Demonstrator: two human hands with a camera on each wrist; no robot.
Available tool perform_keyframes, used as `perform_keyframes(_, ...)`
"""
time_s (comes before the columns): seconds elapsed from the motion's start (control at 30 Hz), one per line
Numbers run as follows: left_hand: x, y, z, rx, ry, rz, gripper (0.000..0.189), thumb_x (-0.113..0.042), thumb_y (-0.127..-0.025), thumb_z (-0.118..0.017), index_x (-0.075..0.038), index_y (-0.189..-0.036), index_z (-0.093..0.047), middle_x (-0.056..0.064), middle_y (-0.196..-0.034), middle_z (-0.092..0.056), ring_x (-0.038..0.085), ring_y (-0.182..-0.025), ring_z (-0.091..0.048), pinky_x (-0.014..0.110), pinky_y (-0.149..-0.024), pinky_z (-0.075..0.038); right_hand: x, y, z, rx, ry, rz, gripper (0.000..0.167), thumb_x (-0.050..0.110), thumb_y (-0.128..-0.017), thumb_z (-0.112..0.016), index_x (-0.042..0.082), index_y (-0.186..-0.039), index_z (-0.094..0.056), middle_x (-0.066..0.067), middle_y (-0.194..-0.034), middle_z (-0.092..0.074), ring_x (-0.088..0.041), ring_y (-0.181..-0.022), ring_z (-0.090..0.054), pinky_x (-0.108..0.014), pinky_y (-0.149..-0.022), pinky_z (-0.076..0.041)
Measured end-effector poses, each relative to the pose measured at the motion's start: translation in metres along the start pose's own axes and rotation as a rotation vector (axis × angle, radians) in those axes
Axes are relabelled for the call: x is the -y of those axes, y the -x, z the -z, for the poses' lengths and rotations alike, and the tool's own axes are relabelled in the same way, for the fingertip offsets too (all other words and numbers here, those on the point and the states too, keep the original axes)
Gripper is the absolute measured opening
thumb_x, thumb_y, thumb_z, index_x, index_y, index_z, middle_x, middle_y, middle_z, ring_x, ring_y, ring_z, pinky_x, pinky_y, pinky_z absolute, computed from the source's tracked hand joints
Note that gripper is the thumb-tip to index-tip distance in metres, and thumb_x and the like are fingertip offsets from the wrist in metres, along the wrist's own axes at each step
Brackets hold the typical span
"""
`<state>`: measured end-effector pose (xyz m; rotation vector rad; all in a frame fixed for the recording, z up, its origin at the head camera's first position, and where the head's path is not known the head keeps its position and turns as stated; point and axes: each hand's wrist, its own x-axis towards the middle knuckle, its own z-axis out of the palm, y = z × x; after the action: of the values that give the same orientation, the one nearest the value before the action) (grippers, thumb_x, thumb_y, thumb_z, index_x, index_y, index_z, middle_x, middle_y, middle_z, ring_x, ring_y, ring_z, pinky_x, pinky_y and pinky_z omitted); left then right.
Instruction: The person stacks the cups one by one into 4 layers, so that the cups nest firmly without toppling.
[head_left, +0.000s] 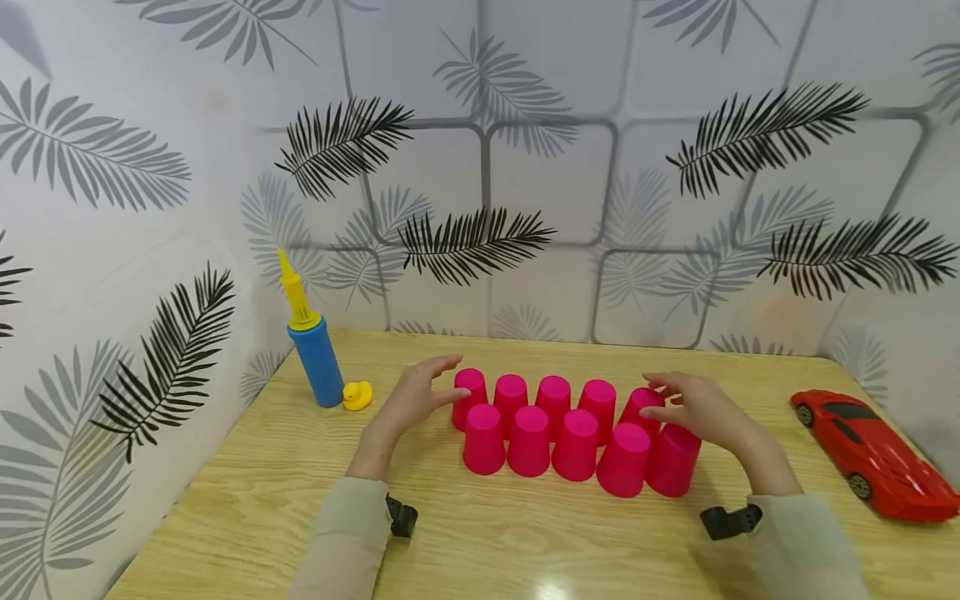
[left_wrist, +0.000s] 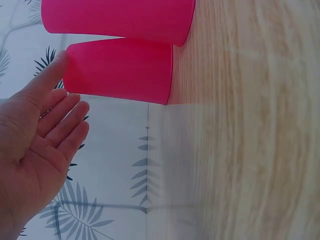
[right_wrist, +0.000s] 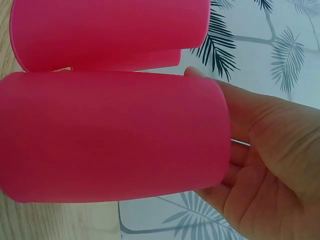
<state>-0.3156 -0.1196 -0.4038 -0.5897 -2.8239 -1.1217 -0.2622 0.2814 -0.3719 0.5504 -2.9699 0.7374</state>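
Note:
Several pink cups stand upside down in two close rows on the wooden table. My left hand (head_left: 411,400) is at the left end of the back row. Its thumb touches the upper side of the end cup (head_left: 469,407), and its other fingers extend loosely behind that cup (left_wrist: 120,70). At the opposite end, my right hand (head_left: 701,408) has its thumb in front of the back-row cup (head_left: 639,406) and its fingers around the far side, loosely bent. A front-row cup (right_wrist: 110,135) hides part of the right fingers in the right wrist view, so contact there is unclear.
A blue and yellow hand pump (head_left: 318,362) stands upright at the back left, beside a yellow rubber duck (head_left: 357,395). Along the right side lies a red toy car (head_left: 873,454). Leaf-patterned walls border the table (head_left: 480,542) at the back and sides.

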Motion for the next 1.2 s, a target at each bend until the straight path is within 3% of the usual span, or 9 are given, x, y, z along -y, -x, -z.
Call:
perform_keyframes(0.2,0.002,-0.002,-0.004,0.011,0.046,0.000,0.055,-0.022,-0.088,-0.072,-0.005,-0.137,-0.055,0.014,-0.138,-0.059,0.034,-0.128,-0.056,0.048,-0.109,-0.046,0.000,-0.001,-0.001,-0.004,0.015,0.004,0.050,0.021,-0.085,-0.075,-0.007,-0.125,-0.061,-0.022,-0.109,-0.069,-0.033,-0.094,-0.066,-0.043,-0.077,-0.061)
perform_keyframes(0.63,0.001,-0.012,-0.001,0.000,0.033,-0.016,0.050,-0.025,-0.087,-0.074,-0.009,-0.133,-0.059,0.011,-0.128,-0.066,0.031,-0.122,-0.060,0.048,-0.106,-0.049,-0.001,0.000,-0.002,-0.015,-0.004,-0.007,0.048,0.021,-0.085,-0.075,-0.006,-0.122,-0.063,-0.020,-0.107,-0.069,-0.034,-0.094,-0.066,-0.044,-0.077,-0.061)
perform_keyframes(0.93,-0.011,-0.040,0.005,-0.088,0.075,-0.112,0.050,-0.024,-0.087,-0.074,-0.007,-0.132,-0.059,0.013,-0.126,-0.066,0.030,-0.120,-0.060,0.045,-0.107,-0.048,-0.004,-0.002,0.000,-0.043,-0.007,0.017,0.045,0.020,-0.084,-0.076,-0.006,-0.120,-0.064,-0.020,-0.104,-0.069,-0.032,-0.091,-0.067,-0.045,-0.078,-0.061)
perform_keyframes(1.2,-0.008,-0.069,-0.020,-0.146,0.199,-0.144,0.049,-0.017,-0.086,-0.075,-0.003,-0.130,-0.060,0.016,-0.125,-0.066,0.032,-0.120,-0.062,0.045,-0.106,-0.049,-0.007,0.000,-0.005,-0.062,-0.019,0.026,0.044,0.020,-0.083,-0.076,-0.005,-0.117,-0.066,-0.015,-0.101,-0.070,-0.028,-0.090,-0.066,-0.042,-0.077,-0.061)
